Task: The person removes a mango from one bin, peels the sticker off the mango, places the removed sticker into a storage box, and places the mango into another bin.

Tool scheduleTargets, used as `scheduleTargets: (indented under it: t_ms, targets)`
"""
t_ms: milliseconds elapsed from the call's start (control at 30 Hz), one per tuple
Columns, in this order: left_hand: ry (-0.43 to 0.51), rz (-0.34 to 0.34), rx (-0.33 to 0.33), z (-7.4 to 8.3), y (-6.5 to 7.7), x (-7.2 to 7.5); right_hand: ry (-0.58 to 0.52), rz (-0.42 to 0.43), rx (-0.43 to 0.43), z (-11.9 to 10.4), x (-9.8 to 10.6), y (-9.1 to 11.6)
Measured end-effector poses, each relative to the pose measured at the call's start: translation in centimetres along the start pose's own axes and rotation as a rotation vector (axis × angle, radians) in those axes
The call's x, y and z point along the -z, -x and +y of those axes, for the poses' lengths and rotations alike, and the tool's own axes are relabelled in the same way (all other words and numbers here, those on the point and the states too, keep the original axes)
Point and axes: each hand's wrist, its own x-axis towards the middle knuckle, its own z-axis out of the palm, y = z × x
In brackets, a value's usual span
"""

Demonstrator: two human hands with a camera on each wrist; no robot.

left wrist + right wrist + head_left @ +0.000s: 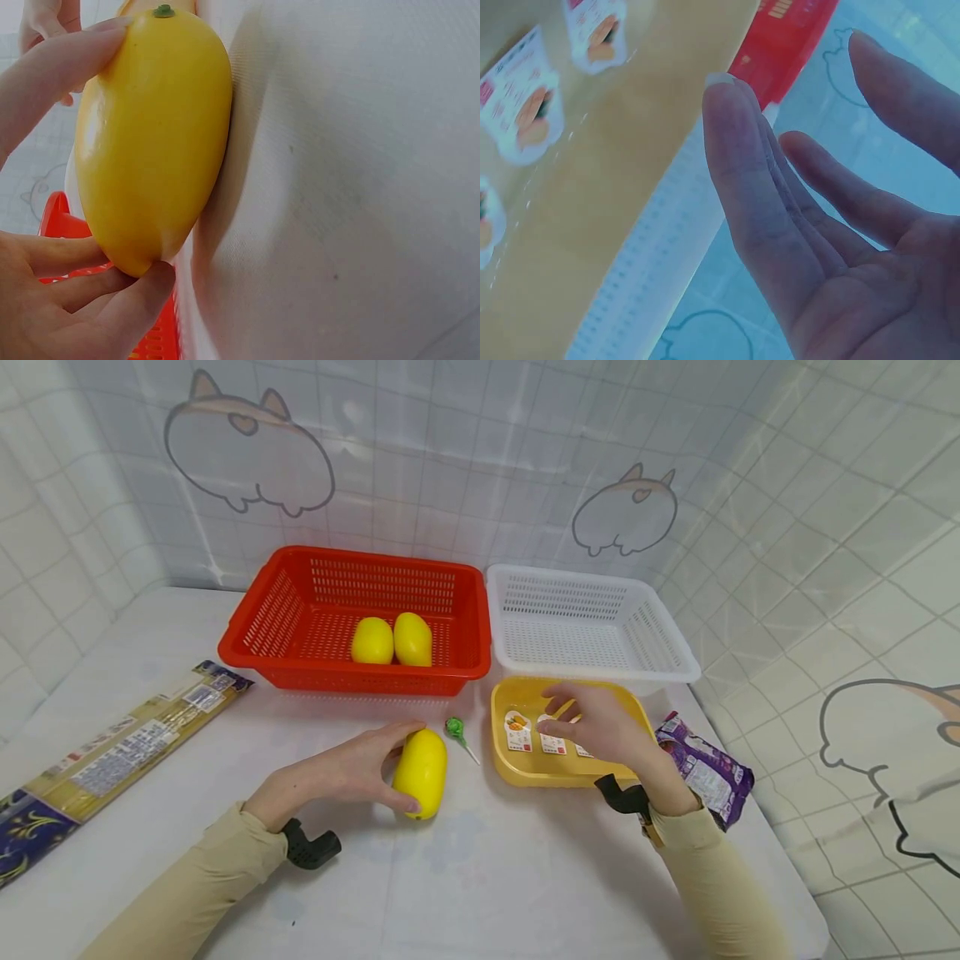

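A yellow mango [423,772] with a small green stem end is held by my left hand [352,767], thumb at one end and fingers at the other. In the left wrist view the mango [154,135] lies close against the white tabletop [345,195]. Over the yellow tray [510,768], my right hand [596,720] hovers with loosely bent fingers and nothing between them. Mango-picture labels [517,731] lie in a row in that tray, some partly covered by the hand. The right wrist view shows the right hand [832,247] beside the same labels [532,112].
Behind the mango stands a red basket [360,678] holding two more yellow mangoes [372,641]. To its right is a white basket [592,670]. A green lollipop [454,727] lies between mango and tray. A purple packet [708,772] lies far right, a long noodle-like pack [127,752] left.
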Motion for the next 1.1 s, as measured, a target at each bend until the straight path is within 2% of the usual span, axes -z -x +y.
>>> scheduleTargets:
  t_ms: [200, 400, 767, 1100]
  targets:
    - [-0.005, 0.002, -0.006, 0.0, 0.0, 0.0, -0.026, -0.016, 0.017, -0.8, -0.8, -0.2]
    - [-0.012, 0.001, -0.013, 0.0, 0.1, 0.0, -0.056, -0.034, -0.009, -1.4, -1.2, -0.4]
    - [-0.019, 0.004, 0.001, 0.1, 0.1, 0.0, -0.094, -0.049, 0.002, -2.4, -2.7, -0.9]
    - [-0.039, 0.016, 0.015, 0.2, 0.1, 0.1, -0.16, 0.017, 0.043, -3.7, -4.0, -0.8]
